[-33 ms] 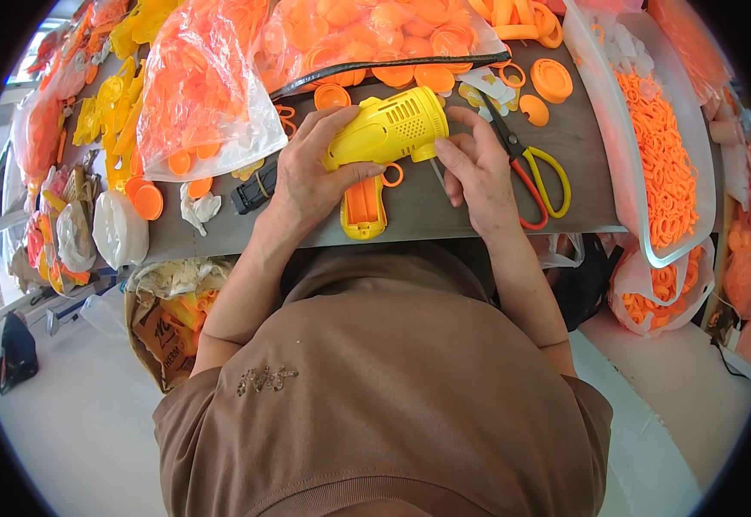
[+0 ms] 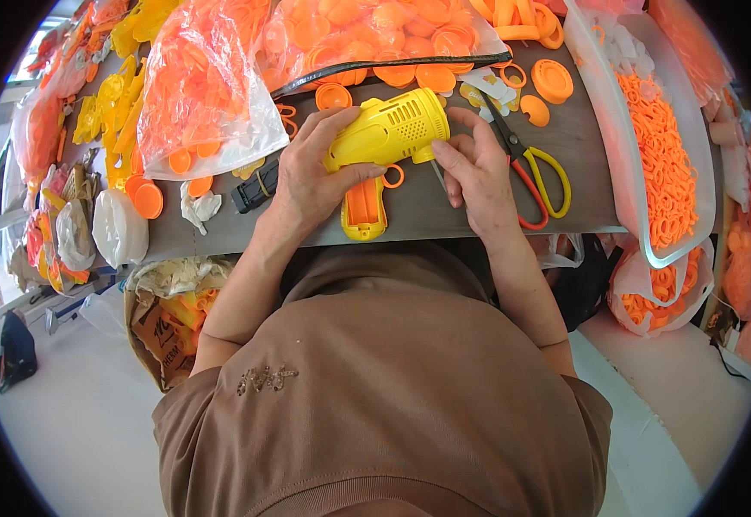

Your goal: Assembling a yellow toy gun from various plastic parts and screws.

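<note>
A person in a brown shirt [image 2: 384, 388] sits or stands against a dark grey table [image 2: 589, 177], holding a yellow pistol-shaped plastic body [image 2: 390, 129] just above its near edge. The left hand [image 2: 308, 172] grasps the body's rear end, fingers over the top and thumb along the underside, so the slotted and perforated barrel points to the right. The handle [image 2: 363, 209] hangs toward the person, its open face showing an orange inside. The right hand [image 2: 479, 168] is bent at the barrel's front end, index finger and thumb close about the rim (whether they pinch it or only brush it, one cannot tell). An orange ring [image 2: 393, 176] shows just beside the handle. Scissors [image 2: 517, 152] with red and yellow grips lie right of the right hand, and a black banded object [image 2: 255, 189] lies left of the left wrist. Beyond the hands are a clear bag [image 2: 203, 95] of orange parts and another bag [image 2: 375, 34] with a black edge, also full of orange pieces. At the right stands a translucent bin [image 2: 610, 142] holding many small orange rings [image 2: 661, 168].
</note>
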